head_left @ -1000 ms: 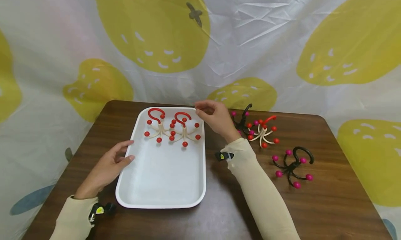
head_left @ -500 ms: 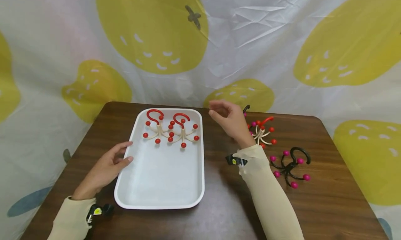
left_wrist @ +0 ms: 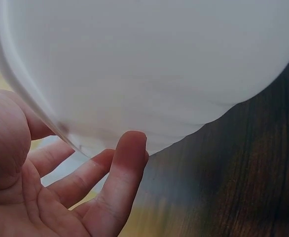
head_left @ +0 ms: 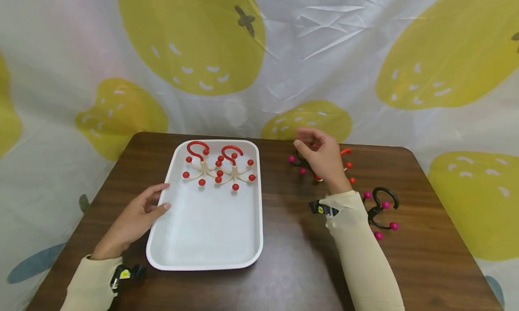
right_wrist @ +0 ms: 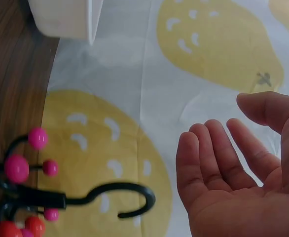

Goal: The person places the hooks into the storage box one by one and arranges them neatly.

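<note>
Touching white tray (head_left: 211,225) at left rim with my left hand (head_left: 135,218), fingers spread; right hand (head_left: 323,160), thumb apart from fingers, near black massager (right_wrist: 43,198) right of tray.

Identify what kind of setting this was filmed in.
Possibly a makeshift indoor filming spot: a yellow-patterned cloth hangs like a backdrop right behind a brown wood-grain table, and small black wrist-worn devices suggest recording gear.

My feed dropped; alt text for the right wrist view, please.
A bare right hand, holding nothing, at right. Lower left, untouched: a black curved hook with round magenta balls; upper left, part of a white tray; behind, yellow-and-white patterned fabric.
</note>
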Available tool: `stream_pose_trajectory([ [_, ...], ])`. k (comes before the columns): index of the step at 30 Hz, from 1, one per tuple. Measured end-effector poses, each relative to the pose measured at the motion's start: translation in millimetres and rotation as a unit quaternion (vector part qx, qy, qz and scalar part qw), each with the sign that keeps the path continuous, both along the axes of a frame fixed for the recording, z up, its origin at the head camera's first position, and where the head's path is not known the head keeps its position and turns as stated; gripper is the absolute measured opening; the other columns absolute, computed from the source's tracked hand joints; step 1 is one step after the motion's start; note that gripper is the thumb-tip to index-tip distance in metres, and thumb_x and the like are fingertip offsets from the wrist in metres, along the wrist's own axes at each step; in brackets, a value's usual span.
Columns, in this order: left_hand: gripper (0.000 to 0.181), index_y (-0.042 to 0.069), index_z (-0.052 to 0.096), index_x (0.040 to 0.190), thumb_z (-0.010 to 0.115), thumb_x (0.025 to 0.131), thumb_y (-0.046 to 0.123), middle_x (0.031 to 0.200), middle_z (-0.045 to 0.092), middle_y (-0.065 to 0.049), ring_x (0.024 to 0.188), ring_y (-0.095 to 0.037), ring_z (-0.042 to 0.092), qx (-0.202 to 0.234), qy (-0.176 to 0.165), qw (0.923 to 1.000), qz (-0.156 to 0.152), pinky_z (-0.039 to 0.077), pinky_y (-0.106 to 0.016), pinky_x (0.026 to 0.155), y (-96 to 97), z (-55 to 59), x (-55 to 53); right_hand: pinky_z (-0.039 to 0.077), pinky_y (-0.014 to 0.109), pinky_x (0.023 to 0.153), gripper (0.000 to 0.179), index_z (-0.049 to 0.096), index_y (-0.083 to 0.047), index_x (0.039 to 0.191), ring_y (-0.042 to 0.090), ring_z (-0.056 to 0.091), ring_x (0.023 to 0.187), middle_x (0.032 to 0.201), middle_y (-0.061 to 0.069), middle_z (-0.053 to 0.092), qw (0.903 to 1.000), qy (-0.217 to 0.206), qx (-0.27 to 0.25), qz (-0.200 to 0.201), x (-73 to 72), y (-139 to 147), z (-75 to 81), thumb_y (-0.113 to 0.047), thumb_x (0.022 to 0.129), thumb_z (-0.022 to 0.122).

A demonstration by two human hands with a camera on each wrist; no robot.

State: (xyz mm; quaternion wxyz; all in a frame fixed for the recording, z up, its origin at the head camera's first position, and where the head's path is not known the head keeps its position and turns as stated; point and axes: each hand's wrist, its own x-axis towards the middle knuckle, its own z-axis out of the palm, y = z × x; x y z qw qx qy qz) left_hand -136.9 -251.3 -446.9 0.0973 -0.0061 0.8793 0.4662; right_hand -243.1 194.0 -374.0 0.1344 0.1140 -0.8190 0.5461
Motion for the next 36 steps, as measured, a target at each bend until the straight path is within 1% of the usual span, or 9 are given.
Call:
stream_pose_trajectory([
  [5, 0.061, 0.023, 0.035, 0.153, 0.062, 0.099, 0.03, 0.138, 0.05, -0.022, 0.105, -0.034, 0.065, 0.003, 0.001, 1.0, -0.003, 0.06, -0.042, 0.077, -2.6, -1.8, -0.7, 0.052, 0.022, 0.086, 0.031, 0.068, -0.004, 0.122, 0.019, 0.067, 0.102, 0.115, 0.015, 0.071, 0.9997, 0.011, 0.016, -0.015, 19.9, 8.2, 18.2, -0.011, 0.092, 0.069],
  [11, 0.06, 0.021, 0.036, 0.152, 0.061, 0.099, 0.031, 0.136, 0.051, -0.022, 0.103, -0.032, 0.065, 0.004, 0.008, 0.9999, -0.005, 0.06, -0.041, 0.076, -5.2, -3.5, -1.4, 0.053, 0.018, 0.083, 0.031, 0.068, -0.005, 0.122, 0.013, 0.068, 0.099, 0.114, 0.013, 0.071, 0.9988, 0.019, 0.037, -0.027, 36.2, 21.0, 30.6, -0.015, 0.092, 0.069],
  [15, 0.06, 0.022, 0.035, 0.153, 0.061, 0.099, 0.032, 0.137, 0.051, -0.021, 0.103, -0.033, 0.065, 0.003, 0.002, 1.0, -0.001, 0.06, -0.041, 0.077, -5.7, -3.2, -0.6, 0.053, 0.017, 0.084, 0.032, 0.068, -0.008, 0.123, 0.011, 0.066, 0.101, 0.117, 0.01, 0.07, 0.9978, 0.018, 0.05, -0.039, 41.7, 33.9, 31.0, -0.017, 0.092, 0.07],
  [20, 0.061, 0.022, 0.035, 0.153, 0.062, 0.099, 0.029, 0.137, 0.05, -0.022, 0.103, -0.033, 0.065, 0.008, 0.0, 1.0, -0.003, 0.06, -0.041, 0.076, -5.2, -4.5, -0.5, 0.051, 0.012, 0.081, 0.033, 0.068, -0.008, 0.123, 0.004, 0.065, 0.096, 0.109, 0.009, 0.071, 0.9932, 0.047, 0.09, -0.057, 52.5, 52.9, 28.8, -0.015, 0.091, 0.072],
  [24, 0.061, 0.021, 0.035, 0.153, 0.062, 0.099, 0.029, 0.137, 0.051, -0.022, 0.104, -0.034, 0.065, 0.008, 0.004, 0.9999, -0.008, 0.06, -0.042, 0.078, -5.1, -3.5, -1.4, 0.051, 0.01, 0.08, 0.035, 0.069, -0.016, 0.124, -0.001, 0.065, 0.093, 0.107, 0.004, 0.072, 0.9899, 0.064, 0.108, -0.066, 52.8, 74.6, 15.1, -0.019, 0.089, 0.074],
  [26, 0.061, 0.021, 0.035, 0.153, 0.061, 0.099, 0.031, 0.137, 0.051, -0.023, 0.104, -0.034, 0.065, 0.008, 0.008, 0.9999, -0.01, 0.06, -0.043, 0.078, -5.0, -2.6, -1.4, 0.052, 0.011, 0.08, 0.035, 0.069, -0.019, 0.123, -0.001, 0.066, 0.094, 0.108, 0.004, 0.073, 0.9885, 0.072, 0.114, -0.069, 57.5, 81.5, 13.9, -0.021, 0.089, 0.075],
  [30, 0.061, 0.021, 0.034, 0.153, 0.061, 0.099, 0.029, 0.138, 0.05, -0.023, 0.104, -0.034, 0.065, 0.005, 0.005, 0.9999, -0.008, 0.06, -0.043, 0.078, -4.4, -1.2, -1.1, 0.052, 0.011, 0.079, 0.034, 0.07, -0.019, 0.122, 0.001, 0.067, 0.096, 0.11, 0.003, 0.072, 0.9858, 0.076, 0.128, -0.077, 67.9, 92.8, 12.8, -0.022, 0.089, 0.075],
  [32, 0.06, 0.022, 0.034, 0.153, 0.061, 0.099, 0.028, 0.138, 0.05, -0.023, 0.104, -0.034, 0.065, 0.006, 0.001, 1.0, -0.005, 0.06, -0.043, 0.077, -3.8, -1.3, -0.8, 0.052, 0.01, 0.08, 0.034, 0.07, -0.021, 0.122, 0.0, 0.067, 0.096, 0.111, 0.001, 0.071, 0.9841, 0.071, 0.14, -0.082, 73.5, 98.4, 12.3, -0.023, 0.089, 0.075],
  [36, 0.061, 0.021, 0.035, 0.153, 0.062, 0.099, 0.029, 0.138, 0.05, -0.022, 0.104, -0.034, 0.065, 0.016, 0.002, 0.9998, -0.008, 0.06, -0.042, 0.077, -2.7, -3.7, -0.2, 0.051, 0.008, 0.079, 0.035, 0.07, -0.022, 0.122, -0.003, 0.066, 0.094, 0.111, 0.004, 0.07, 0.98, 0.072, 0.158, -0.097, 83.5, 114.2, 10.4, -0.021, 0.088, 0.076],
])
